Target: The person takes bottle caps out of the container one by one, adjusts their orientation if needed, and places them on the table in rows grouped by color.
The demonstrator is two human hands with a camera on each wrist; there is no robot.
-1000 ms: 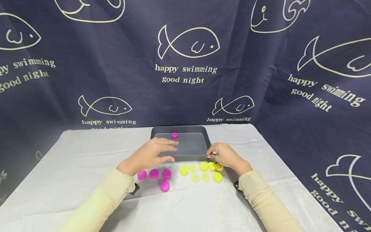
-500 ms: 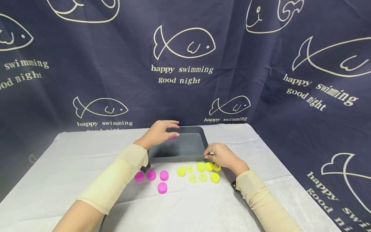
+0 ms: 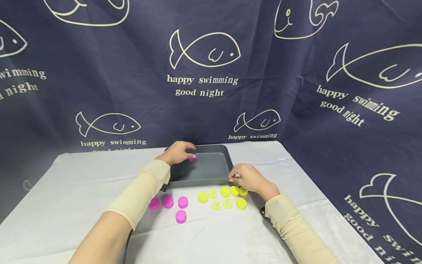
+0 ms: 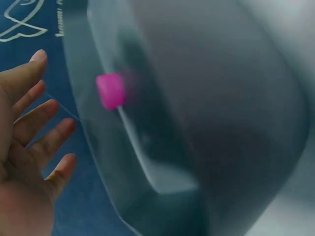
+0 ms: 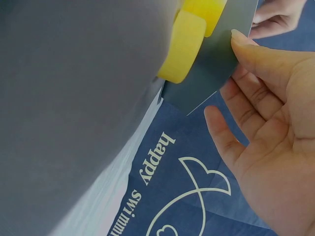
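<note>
A dark grey rectangular tray [image 3: 194, 182] lies on the table. Inside it, toward the back left, is a pink bottle cap [image 3: 191, 157]. Over the tray's left side reaches my left hand [image 3: 178, 152], thumb and fingers spread at this cap and partly covering it. The left wrist view shows that hand's fingers relaxed, a gap between them and the pink cap [image 4: 111, 91]. My right hand [image 3: 248, 177] pinches the tray's front right corner between thumb and fingers. In the right wrist view its thumb lies on the tray wall [image 5: 209, 78], other fingers behind.
Several pink caps [image 3: 168, 201] lie in front of the tray on the left. Several yellow caps [image 3: 225, 191], some showing their pale undersides, lie nearer the right hand. A white cloth [image 3: 211, 238] covers the table, and a navy fish-print curtain [image 3: 204, 110] hangs behind.
My left hand has moved from above the tray's front left, back over its left side to the pink cap. The right hand keeps its grip on the corner. The view has turned slightly right.
</note>
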